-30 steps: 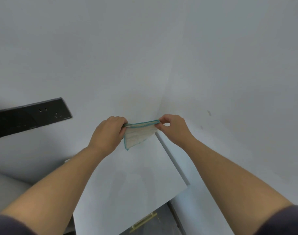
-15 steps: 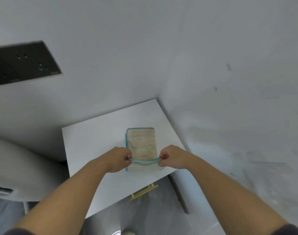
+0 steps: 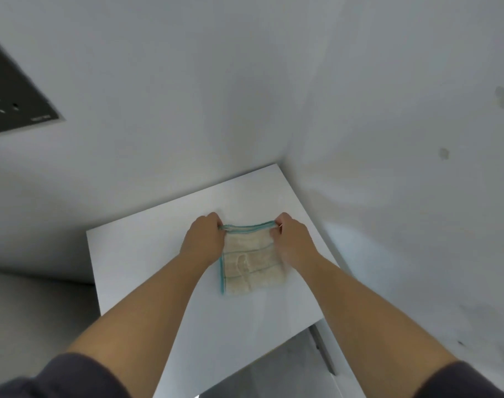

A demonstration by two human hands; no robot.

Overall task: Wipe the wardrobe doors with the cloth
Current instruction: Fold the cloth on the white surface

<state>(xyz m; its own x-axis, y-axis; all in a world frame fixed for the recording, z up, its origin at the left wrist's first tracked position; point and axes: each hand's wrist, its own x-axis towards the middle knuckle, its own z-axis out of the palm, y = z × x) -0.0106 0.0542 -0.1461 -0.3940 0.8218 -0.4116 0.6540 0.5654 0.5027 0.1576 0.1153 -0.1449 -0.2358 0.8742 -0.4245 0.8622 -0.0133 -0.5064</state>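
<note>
Head view: left hand [image 3: 204,239] and right hand [image 3: 291,239] each pinch a far corner of cloth [image 3: 250,268]; it lies on bench [image 3: 147,254], trailing toward the person.

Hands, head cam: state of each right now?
Left hand: closed, pinching the far left corner of the teal-edged cloth.
Right hand: closed, pinching its far right corner.

Cloth [image 3: 252,268] coarse woven, beige, teal-edged; white top [image 3: 147,254] smooth, matt.
</note>
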